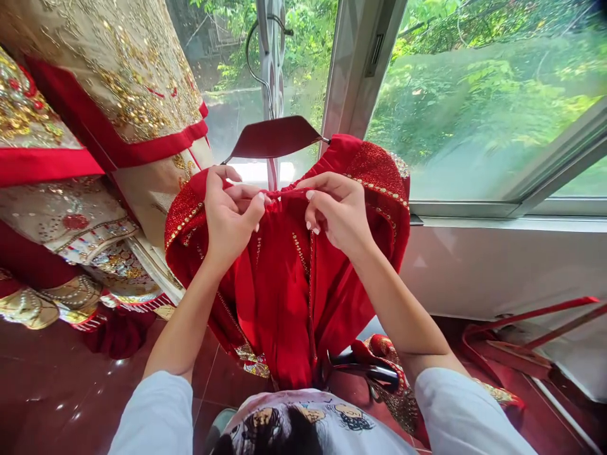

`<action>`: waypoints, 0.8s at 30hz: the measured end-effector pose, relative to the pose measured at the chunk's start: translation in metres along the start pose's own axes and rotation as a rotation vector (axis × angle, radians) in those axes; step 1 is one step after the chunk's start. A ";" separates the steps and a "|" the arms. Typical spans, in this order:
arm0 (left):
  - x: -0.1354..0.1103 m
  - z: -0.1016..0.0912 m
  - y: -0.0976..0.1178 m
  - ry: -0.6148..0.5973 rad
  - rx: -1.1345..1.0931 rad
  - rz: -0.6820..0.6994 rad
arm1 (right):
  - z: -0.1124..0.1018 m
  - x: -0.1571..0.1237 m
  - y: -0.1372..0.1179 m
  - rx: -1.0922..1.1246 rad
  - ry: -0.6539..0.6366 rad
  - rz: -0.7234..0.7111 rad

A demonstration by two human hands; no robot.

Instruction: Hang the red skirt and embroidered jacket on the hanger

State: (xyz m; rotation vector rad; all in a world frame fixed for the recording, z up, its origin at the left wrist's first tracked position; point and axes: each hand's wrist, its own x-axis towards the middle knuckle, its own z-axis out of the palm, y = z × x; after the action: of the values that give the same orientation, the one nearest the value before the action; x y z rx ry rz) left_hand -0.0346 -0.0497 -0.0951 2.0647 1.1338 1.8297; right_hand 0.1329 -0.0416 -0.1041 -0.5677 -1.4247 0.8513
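A red garment (284, 291) with gold bead trim hangs in front of me, below a dark red padded hanger (275, 136). My left hand (230, 215) pinches the garment's top edge at the left of its opening. My right hand (336, 212) pinches the same edge just to the right. The fingertips of the two hands almost meet at the middle. Both hands are closed on the fabric. The lower part of the garment falls toward the floor.
Gold and red embroidered garments (95, 95) hang at the left, reaching the dark red tiled floor (57, 392). A window (474, 95) with a white sill is straight ahead. A red metal frame (521, 335) lies at the lower right. More red embroidered fabric (398, 379) lies on the floor.
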 end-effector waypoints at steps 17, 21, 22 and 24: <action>0.009 -0.049 0.028 -0.347 0.376 -0.019 | -0.025 0.000 -0.014 0.206 -0.344 0.283; 0.015 -0.050 0.026 -0.211 0.539 0.035 | -0.036 -0.007 -0.029 -0.174 -0.235 0.192; 0.019 -0.052 0.026 -0.150 0.541 0.074 | -0.040 -0.007 -0.035 -0.238 -0.186 0.129; 0.032 -0.056 0.025 0.008 0.615 0.152 | -0.051 0.003 -0.047 -0.368 -0.018 -0.069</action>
State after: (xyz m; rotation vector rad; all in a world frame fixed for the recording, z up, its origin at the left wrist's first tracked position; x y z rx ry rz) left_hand -0.0757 -0.0670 -0.0422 2.5141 1.7592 1.6921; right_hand 0.1904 -0.0604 -0.0703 -0.7840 -1.6208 0.5418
